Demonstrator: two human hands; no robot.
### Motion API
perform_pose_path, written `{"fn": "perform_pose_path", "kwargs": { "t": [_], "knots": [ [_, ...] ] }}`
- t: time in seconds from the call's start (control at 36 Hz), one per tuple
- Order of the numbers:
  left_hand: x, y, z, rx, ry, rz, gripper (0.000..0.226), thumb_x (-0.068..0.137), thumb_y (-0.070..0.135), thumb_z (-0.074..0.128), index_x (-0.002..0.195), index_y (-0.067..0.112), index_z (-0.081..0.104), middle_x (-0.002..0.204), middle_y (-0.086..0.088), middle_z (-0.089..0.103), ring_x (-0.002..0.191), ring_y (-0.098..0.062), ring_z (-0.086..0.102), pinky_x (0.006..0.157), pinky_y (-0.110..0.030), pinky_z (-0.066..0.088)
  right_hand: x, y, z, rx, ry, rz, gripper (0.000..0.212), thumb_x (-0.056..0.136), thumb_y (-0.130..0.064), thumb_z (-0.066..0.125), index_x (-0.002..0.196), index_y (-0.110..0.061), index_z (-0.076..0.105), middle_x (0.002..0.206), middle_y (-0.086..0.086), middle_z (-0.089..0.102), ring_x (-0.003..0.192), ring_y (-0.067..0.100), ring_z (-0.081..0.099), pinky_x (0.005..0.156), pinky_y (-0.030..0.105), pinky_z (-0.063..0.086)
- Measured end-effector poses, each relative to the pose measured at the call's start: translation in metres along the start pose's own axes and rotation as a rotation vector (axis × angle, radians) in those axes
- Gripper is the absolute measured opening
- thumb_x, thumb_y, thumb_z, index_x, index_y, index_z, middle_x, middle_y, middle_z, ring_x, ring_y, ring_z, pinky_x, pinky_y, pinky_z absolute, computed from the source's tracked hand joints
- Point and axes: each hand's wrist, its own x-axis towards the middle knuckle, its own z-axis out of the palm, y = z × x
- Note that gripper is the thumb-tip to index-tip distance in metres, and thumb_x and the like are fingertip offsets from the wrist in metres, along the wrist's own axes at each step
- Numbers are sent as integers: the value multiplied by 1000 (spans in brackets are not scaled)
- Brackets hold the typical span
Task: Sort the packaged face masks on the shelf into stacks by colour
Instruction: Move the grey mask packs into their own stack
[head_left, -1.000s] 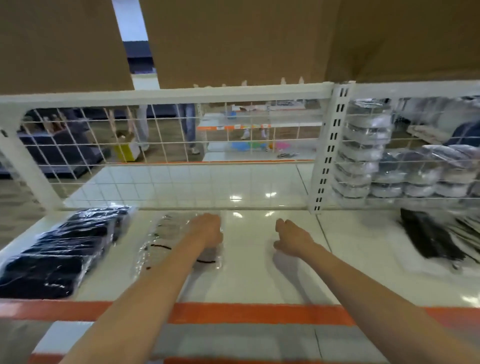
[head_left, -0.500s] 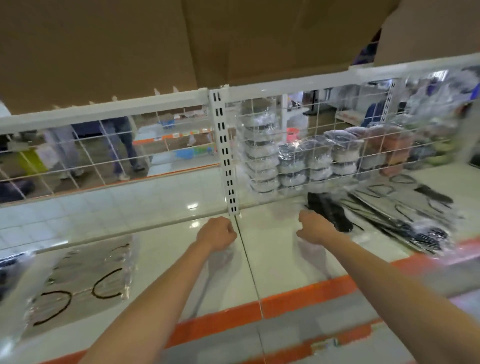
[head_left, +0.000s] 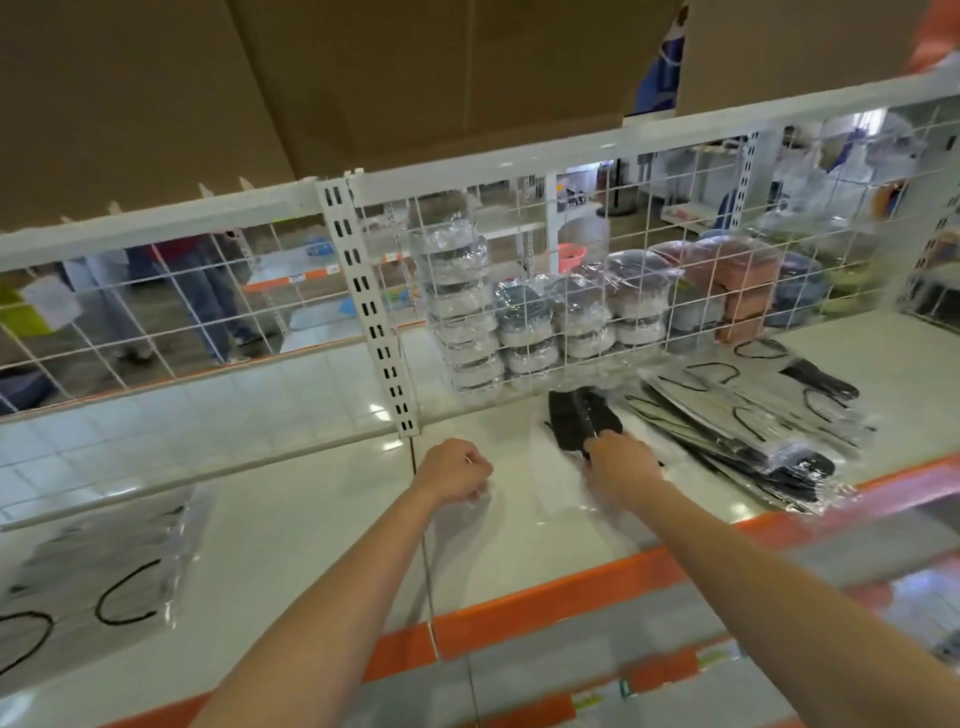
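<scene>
Masks in clear packets lie in three places on the white shelf (head_left: 322, 525) in front of you. That shelf, with its orange front edge, is the biggest thing in your view, and a white wire grid (head_left: 571, 270) closes off its back. Behind the grid stand stacks of wrapped round containers (head_left: 524, 332).

The largest group of masks is the fanned pile of packets (head_left: 753, 431) at your right, grey-looking sheets with black ear loops and some black masks at its near end, reaching almost to the orange edge. At your far left lies a flat grey mask packet (head_left: 98, 577) with black loops, well apart from both of your arms.

Between the pile and the white slotted upright (head_left: 371, 312) sits a single black mask packet (head_left: 579, 418), close against the grid and just beside the pile.

Your right hand (head_left: 621, 462) is at the near end of that black packet, touching it; its fingers (head_left: 597, 444) are curled down onto the packet, and motion blur keeps you from telling whether they pinch it or only press on it. Clear film lies under and around this hand.

Your left hand (head_left: 452, 467) rests near the foot of the upright, fingers (head_left: 475, 460) curled into a loose fist over a bit of clear film on the shelf; whether they grip it you cannot tell.
</scene>
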Motion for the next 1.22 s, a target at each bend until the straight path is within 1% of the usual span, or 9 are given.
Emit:
{"fn": "perform_pose_path", "kwargs": {
  "t": [0.14,0.25,0.36,0.47,0.64,0.75,0.89,1.0,1.22],
  "knots": [
    [6,26,15,-137,-59,-54,33,93,37,55,99,5,63,95,-12,71,64,-15,64,64,-25,53,-7,-9,-21,397,-5,-69,25,97,-30,42,80,-14,51,88,9,55,89,29,58,69,28,39],
    [10,47,26,-566,-153,-181,51,88,60,49,87,10,58,93,-15,67,76,-28,68,72,-37,56,-20,-14,-39,518,-92,-253,29,100,-28,41,93,-7,59,77,2,55,82,20,51,54,12,31],
    [18,56,35,-839,-123,-207,17,94,11,51,86,-1,62,73,-14,64,61,-23,65,69,-39,54,-27,-7,-45,591,-156,-353,34,97,-35,47,125,-21,60,116,0,64,98,7,52,67,-3,32],
    [20,63,42,-846,-48,-206,32,87,-14,43,117,-12,53,85,-19,62,72,-28,60,67,-38,51,-21,16,-41,607,-70,-215,35,98,-36,45,124,-19,60,123,4,63,113,20,56,93,28,40],
    [21,72,45,-795,-94,-184,32,88,-12,48,118,-3,55,86,-13,63,74,-23,60,60,-34,49,-3,90,-24,328,22,162,33,97,-23,40,123,-7,52,125,16,54,112,31,52,91,35,43],
    [22,78,50,-766,-116,-142,32,88,-12,49,116,0,56,90,-12,63,81,-24,60,70,-35,49,-4,131,-18,246,30,322,35,97,-25,36,126,-8,46,130,17,49,119,34,48,98,42,41],
    [20,85,56,-719,-123,-110,28,88,-13,48,112,-1,58,87,-11,64,77,-21,60,70,-33,49,-9,151,-17,215,-24,307,38,98,-19,33,135,-11,40,141,13,41,130,32,38,103,43,33],
    [19,88,60,-683,-131,-98,29,89,-11,50,115,-1,57,97,-14,64,91,-28,59,85,-39,48,-9,158,-11,144,-23,280,42,97,-21,37,138,-11,37,145,9,37,134,31,32,109,45,29],
    [18,92,65,-708,-174,-127,27,92,-7,46,117,-1,56,87,-11,64,78,-21,62,74,-37,50,-18,136,-10,-80,191,249,31,92,-9,42,117,-13,59,122,7,55,120,26,47,98,36,38]
  ]
}}
